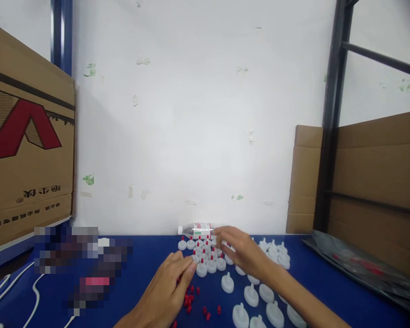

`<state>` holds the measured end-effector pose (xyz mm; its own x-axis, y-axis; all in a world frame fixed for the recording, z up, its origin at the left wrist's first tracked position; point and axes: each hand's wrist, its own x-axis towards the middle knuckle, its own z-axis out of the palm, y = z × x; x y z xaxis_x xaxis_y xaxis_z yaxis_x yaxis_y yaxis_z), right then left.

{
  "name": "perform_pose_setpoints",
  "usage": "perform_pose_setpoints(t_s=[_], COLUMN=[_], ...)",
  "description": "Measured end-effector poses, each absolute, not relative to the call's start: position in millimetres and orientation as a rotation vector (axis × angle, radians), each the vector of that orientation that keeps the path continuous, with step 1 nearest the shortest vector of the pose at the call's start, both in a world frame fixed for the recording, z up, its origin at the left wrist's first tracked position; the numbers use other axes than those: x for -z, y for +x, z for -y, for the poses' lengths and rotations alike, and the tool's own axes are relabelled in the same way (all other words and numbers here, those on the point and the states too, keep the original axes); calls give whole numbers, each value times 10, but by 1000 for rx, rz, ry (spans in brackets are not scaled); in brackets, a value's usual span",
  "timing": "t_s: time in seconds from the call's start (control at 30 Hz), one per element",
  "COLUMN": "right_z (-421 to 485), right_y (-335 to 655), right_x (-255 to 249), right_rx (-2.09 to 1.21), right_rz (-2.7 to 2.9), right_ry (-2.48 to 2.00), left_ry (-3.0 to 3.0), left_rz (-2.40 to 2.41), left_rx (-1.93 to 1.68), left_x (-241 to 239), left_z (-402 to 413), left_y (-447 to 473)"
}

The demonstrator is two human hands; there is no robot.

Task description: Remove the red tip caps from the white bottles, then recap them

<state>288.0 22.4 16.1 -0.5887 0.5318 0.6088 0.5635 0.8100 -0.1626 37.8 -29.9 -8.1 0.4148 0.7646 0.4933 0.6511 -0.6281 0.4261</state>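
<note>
My left hand [171, 284] is closed above the blue tabletop, thumb and forefinger pressed together. What they hold, if anything, is hidden. Just beyond its fingertips stands a cluster of white nozzle caps [201, 269] with small red tips. My right hand [239, 246] reaches over the right side of this cluster, its fingers bent and thumb apart from them; nothing shows in its grasp. Loose red tips [190, 298] lie scattered beside my left hand. Below my right forearm are several white nozzle caps [227, 283] without red tips.
A clear bottle [201, 230] with a white cap lies against the wall behind the cluster. More white caps [283, 259] are grouped at right. Cardboard boxes [30, 150] flank the left, a dark plastic bag [358, 269] the right. White cables [37, 291] run at left near blurred items.
</note>
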Motion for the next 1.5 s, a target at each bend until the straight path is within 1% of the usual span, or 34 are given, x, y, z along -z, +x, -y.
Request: perform_pose_setpoints(t_s=[0.07, 0.2, 0.4, 0.6, 0.73, 0.83, 0.93, 1.1, 1.23, 1.4, 1.5], right_z=[-425, -691, -784, -730, -653, -617, -594, -410, -118, 132, 119], right_y=[3073, 3364, 3429, 3416, 3360, 3288, 3246, 3168, 2904, 2566, 2554], right_x=[-119, 36, 261, 171, 119, 163, 163, -20, -70, 4, 29], right_rx=[41, 27, -84, -45, -28, -35, -19, 55, 173, 370, 349], right_rz=[2152, 2036, 2158, 2222, 2303, 2374, 2387, 2299, 2402, 2590, 2567], right_ry=[-1037, -1235, -1326, -1333, -1266, -1206, -1169, -1111, -924, -592, -516], left_ry=[2547, 2568, 2634, 2683, 2657, 2628, 2615, 2592, 2570, 2633, 2629], left_rz=[-1285, -1316, -1222, -1255, -1310, -1339, -1337, -1309, -1295, -1231, -1152], left_rx=[-967, -905, -874, -784, -712, -725, -826, -997, -1087, -1028, -1071], left_x=[76, 118, 279, 339, 350, 338, 279, 174, 186, 223, 227], left_z=[300, 265, 128, 104, 107, 115, 148, 216, 228, 214, 218], left_y=[369, 372, 372, 360, 355, 355, 362, 386, 417, 447, 454])
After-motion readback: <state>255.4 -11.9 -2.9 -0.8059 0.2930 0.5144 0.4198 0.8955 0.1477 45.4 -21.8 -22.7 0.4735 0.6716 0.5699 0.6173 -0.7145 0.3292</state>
